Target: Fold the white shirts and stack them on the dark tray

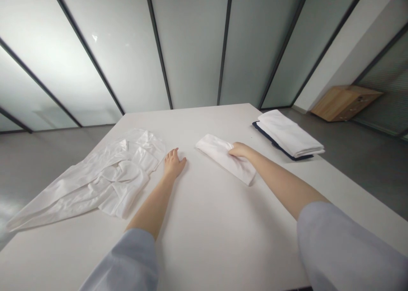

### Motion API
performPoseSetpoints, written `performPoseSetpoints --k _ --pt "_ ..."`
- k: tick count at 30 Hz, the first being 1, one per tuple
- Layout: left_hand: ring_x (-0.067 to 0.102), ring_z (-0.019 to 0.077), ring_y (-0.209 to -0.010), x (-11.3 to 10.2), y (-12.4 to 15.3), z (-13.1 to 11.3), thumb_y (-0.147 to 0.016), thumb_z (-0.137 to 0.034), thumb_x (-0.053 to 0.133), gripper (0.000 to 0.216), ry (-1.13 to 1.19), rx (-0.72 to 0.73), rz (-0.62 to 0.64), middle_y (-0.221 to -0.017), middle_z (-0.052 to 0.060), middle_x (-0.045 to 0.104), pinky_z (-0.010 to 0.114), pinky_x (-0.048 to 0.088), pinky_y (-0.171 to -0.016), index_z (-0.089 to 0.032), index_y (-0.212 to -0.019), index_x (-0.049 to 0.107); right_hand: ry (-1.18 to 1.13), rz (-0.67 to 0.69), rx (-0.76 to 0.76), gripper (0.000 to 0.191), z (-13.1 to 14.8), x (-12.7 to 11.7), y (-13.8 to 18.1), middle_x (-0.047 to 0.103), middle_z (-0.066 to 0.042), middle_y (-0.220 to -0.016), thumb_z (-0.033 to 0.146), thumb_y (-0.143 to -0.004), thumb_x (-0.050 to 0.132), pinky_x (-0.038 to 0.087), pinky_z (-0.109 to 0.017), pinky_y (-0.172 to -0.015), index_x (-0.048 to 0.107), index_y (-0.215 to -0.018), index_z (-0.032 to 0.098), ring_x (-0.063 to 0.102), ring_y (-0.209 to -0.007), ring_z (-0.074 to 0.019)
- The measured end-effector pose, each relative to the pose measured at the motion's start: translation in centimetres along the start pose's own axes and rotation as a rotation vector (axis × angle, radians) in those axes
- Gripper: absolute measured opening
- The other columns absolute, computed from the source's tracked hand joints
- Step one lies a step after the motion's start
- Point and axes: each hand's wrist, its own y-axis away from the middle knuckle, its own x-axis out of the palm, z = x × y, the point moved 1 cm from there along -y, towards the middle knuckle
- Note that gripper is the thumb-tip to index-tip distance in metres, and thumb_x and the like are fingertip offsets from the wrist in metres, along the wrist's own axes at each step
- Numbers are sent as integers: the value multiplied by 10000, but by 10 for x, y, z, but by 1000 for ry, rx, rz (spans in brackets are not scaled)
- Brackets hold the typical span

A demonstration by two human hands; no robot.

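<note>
A white cloth folded into a compact strip point(213, 150) is at the middle of the table, gripped near its centre by my right hand point(239, 150). The thumb and part of the fingers show; the rest are hidden by the cloth. My left hand point(174, 162) lies at the table's surface with fingers spread and nothing in it. Just to its left spreads a crumpled white garment point(117, 172), its edge close to my fingertips. A stack of folded white cloth point(288, 131) rests at the right, on top of a dark navy folded piece point(270, 141).
The white table point(204, 248) carries all the cloths, and its far edge stands near a frosted glass partition point(191, 44) with dark frames. A wooden cabinet point(342, 102) stands on the grey floor at the far right. The crumpled garment reaches the table's left edge.
</note>
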Motion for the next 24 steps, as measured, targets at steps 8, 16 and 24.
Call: performPoseSetpoints --k 8,16,24 --pt "439 281 -1312 -2 1 -1 -829 -324 540 591 -12 -11 16 -1390 141 513 397 336 -1109 -130 -1375 421 -137 100 108 311 -45 -18 11 713 -105 -880 172 -697 575 461 -269 -631 700 -976 117 664 -760 -229" --pt "459 288 -1292 -4 1 -2 -832 -319 534 585 -16 -15 14 -1378 160 521 413 357 -1088 -110 -1370 433 -70 -100 174 372 -88 -18 30 643 -177 -1220 283 -882 451 465 -283 -803 633 -1158 112 622 -1073 -273" --pt "466 294 -1285 -2 0 0 -828 -307 519 601 -38 -10 21 -1363 173 530 420 363 -1076 -94 -1381 419 101 -263 152 454 -128 -34 63 689 -175 -1124 456 -970 357 448 -315 -818 661 -1081 138 630 -1063 -282"
